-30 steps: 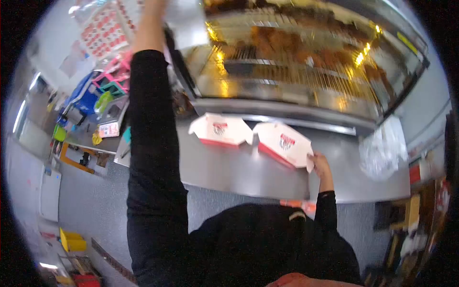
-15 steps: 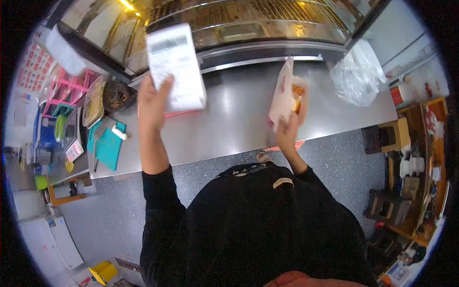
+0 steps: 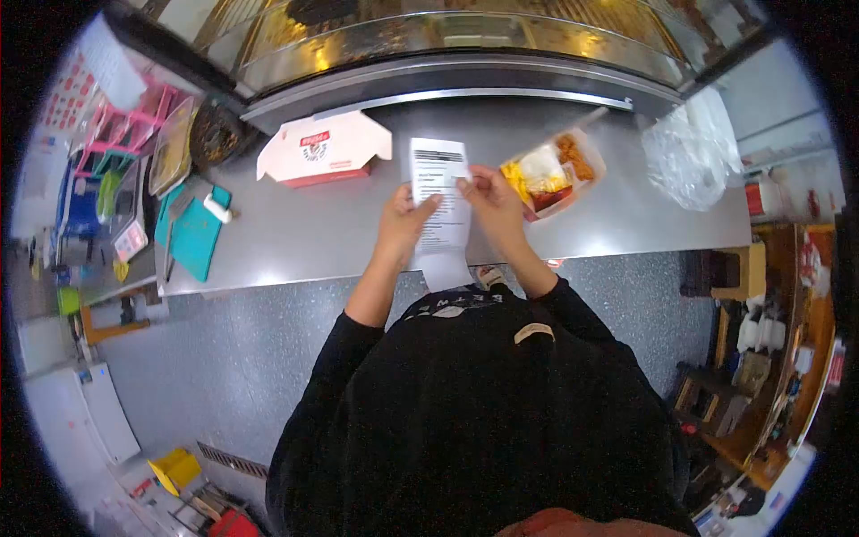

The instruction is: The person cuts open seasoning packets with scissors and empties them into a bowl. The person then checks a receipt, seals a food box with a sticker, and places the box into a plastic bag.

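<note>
A long printed paper receipt (image 3: 443, 210) is held over the near part of the steel counter, its lower end curling toward my body. My left hand (image 3: 407, 224) pinches its left edge, thumb on top. On the right edge, my right hand (image 3: 492, 201) grips it near the upper half, also with the thumb over the print. Just right of that hand sits an open takeaway box (image 3: 586, 170) with fried chicken (image 3: 575, 157), yellow pieces and a white-topped item inside. A closed white and red takeaway box (image 3: 324, 148) lies to the left of the receipt.
The steel counter (image 3: 295, 233) runs below a lit glass warming cabinet (image 3: 483, 36). A teal cutting board (image 3: 195, 237) with a knife and a white-handled tool lies at left, near a dark round pan (image 3: 215, 134). Clear plastic bags (image 3: 693, 152) sit at the right end.
The receipt has come down and right to the middle, now between both hands. My right hand has let go of the open food box, which rests on the counter; the closed box is now uncovered.
</note>
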Available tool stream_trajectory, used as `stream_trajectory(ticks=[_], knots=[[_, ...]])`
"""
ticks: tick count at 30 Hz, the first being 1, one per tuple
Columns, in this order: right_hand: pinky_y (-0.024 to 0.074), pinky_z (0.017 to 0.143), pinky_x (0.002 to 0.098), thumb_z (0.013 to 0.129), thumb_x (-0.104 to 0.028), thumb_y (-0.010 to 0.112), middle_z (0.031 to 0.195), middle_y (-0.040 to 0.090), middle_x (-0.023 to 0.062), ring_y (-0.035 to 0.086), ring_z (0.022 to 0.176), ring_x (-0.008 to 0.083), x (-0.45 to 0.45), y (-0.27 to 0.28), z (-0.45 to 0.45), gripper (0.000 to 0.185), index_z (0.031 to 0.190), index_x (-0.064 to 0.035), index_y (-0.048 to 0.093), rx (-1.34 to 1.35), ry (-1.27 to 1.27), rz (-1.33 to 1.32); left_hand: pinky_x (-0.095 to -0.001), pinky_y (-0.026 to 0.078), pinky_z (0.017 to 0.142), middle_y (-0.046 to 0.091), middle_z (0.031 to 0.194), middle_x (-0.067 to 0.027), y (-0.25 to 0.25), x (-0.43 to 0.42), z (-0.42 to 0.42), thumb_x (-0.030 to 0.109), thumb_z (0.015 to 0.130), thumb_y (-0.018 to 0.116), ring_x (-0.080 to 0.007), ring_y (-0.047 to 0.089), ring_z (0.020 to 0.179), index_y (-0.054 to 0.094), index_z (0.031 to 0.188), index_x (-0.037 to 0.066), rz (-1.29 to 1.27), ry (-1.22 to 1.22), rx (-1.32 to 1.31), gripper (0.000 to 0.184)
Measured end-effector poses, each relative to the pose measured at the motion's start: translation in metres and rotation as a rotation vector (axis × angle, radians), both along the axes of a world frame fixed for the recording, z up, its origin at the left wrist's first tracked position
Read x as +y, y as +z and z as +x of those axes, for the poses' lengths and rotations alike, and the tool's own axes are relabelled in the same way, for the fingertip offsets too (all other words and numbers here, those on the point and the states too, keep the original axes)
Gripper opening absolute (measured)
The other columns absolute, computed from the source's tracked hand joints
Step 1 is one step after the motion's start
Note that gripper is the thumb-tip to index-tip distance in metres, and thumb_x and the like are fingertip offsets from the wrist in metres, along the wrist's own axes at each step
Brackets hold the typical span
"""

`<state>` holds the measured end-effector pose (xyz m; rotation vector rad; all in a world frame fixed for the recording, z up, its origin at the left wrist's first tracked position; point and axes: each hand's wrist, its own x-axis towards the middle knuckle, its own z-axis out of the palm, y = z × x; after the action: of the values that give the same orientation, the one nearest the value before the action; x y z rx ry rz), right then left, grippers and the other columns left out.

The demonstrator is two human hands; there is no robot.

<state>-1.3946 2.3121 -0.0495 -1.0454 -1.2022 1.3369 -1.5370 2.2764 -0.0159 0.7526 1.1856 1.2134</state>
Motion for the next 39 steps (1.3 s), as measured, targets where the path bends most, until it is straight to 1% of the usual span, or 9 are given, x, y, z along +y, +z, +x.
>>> stream_trajectory(ticks=[2, 7, 13, 16, 21, 24, 27, 30, 39], knots=[[0.0436, 0.061, 0.0192, 0.075, -0.007, 0.064, 0.084, 0.059, 0.0074, 0.055, 0.072, 0.0093, 0.007, 0.004, -0.003, 0.032, 0.103, 0.0015, 0.051, 0.124, -0.086, -0.058, -0.0243, 0.047, 0.070, 0.060, 0.092, -0.0086, -0.003, -0.001, -0.002, 0.005, 0.080, 0.057, -0.0116, 0.058, 0.078, 0.047, 0.102, 0.000, -0.014, -0.026, 0.007, 0.024], [0.0438, 0.060, 0.0191, 0.074, -0.006, 0.064, 0.078, 0.061, 0.0076, 0.057, 0.070, 0.0097, 0.012, 0.023, -0.006, 0.034, 0.104, 0.0017, 0.050, 0.133, -0.038, -0.153, -0.0256, 0.046, 0.074, 0.059, 0.095, -0.0081, -0.006, -0.002, -0.011, 0.005, 0.081, 0.055, -0.0119, 0.057, 0.083, 0.050, 0.101, 0.001, -0.027, -0.095, -0.022, 0.021], [0.0448, 0.058, 0.0207, 0.072, -0.010, 0.067, 0.076, 0.063, 0.0092, 0.058, 0.067, 0.0102, 0.030, 0.008, -0.018, 0.039, 0.105, 0.0013, 0.049, -0.084, 0.059, -0.098, -0.0265, 0.049, 0.069, 0.059, 0.094, -0.0109, -0.018, 0.010, -0.040, 0.008, 0.083, 0.052, -0.0153, 0.059, 0.080, 0.046, 0.107, 0.001, -0.077, 0.041, -0.249, 0.026], [0.0455, 0.059, 0.0232, 0.074, -0.012, 0.066, 0.076, 0.062, 0.0107, 0.059, 0.066, 0.0119, 0.041, -0.016, -0.025, 0.041, 0.108, -0.0009, 0.046, -0.048, 0.127, 0.000, -0.0272, 0.048, 0.071, 0.058, 0.095, -0.0098, -0.025, 0.019, -0.042, 0.008, 0.085, 0.049, -0.0156, 0.057, 0.084, 0.044, 0.108, 0.001, -0.068, 0.034, -0.071, 0.025], [0.0467, 0.064, 0.0324, 0.075, -0.020, 0.063, 0.078, 0.061, 0.0130, 0.060, 0.068, 0.0222, 0.021, -0.033, -0.016, 0.048, 0.113, -0.0045, 0.038, -0.554, 0.293, 0.099, -0.0253, 0.047, 0.064, 0.059, 0.085, -0.0109, -0.067, 0.037, -0.037, 0.006, 0.085, 0.048, -0.0147, 0.058, 0.073, 0.045, 0.102, -0.002, -0.018, 0.223, -0.034, 0.020], [0.0467, 0.065, 0.0331, 0.073, -0.022, 0.065, 0.079, 0.061, 0.0124, 0.060, 0.071, 0.0239, 0.009, -0.060, -0.006, 0.051, 0.112, -0.0045, 0.038, -0.607, 0.274, 0.032, -0.0252, 0.047, 0.064, 0.059, 0.084, -0.0105, -0.083, 0.042, -0.033, 0.007, 0.085, 0.047, -0.0141, 0.057, 0.073, 0.044, 0.102, -0.003, 0.046, 0.338, 0.028, 0.020], [0.0460, 0.062, 0.0265, 0.074, -0.020, 0.066, 0.077, 0.060, 0.0100, 0.058, 0.068, 0.0148, 0.001, -0.071, -0.003, 0.049, 0.112, -0.0025, 0.039, -0.646, 0.210, 0.035, -0.0246, 0.046, 0.065, 0.059, 0.085, -0.0110, -0.093, 0.049, -0.035, 0.007, 0.086, 0.046, -0.0139, 0.057, 0.075, 0.043, 0.103, -0.003, 0.127, 0.365, 0.103, 0.020], [0.0472, 0.063, 0.0311, 0.069, -0.026, 0.069, 0.076, 0.061, 0.0113, 0.060, 0.067, 0.0215, -0.003, -0.070, -0.002, 0.050, 0.107, -0.0037, 0.044, -0.632, 0.169, -0.015, -0.0241, 0.046, 0.066, 0.059, 0.087, -0.0118, -0.093, 0.050, -0.036, 0.006, 0.085, 0.047, -0.0137, 0.057, 0.076, 0.041, 0.104, -0.004, 0.099, 0.363, 0.089, 0.021], [0.0470, 0.060, 0.0270, 0.067, -0.019, 0.071, 0.075, 0.061, 0.0089, 0.059, 0.065, 0.0158, -0.005, -0.073, 0.000, 0.046, 0.103, -0.0032, 0.047, -0.500, 0.144, -0.077, -0.0247, 0.046, 0.062, 0.059, 0.085, -0.0139, -0.114, 0.044, -0.030, 0.006, 0.083, 0.050, -0.0150, 0.057, 0.073, 0.033, 0.113, -0.003, 0.132, 0.312, 0.253, 0.036]])
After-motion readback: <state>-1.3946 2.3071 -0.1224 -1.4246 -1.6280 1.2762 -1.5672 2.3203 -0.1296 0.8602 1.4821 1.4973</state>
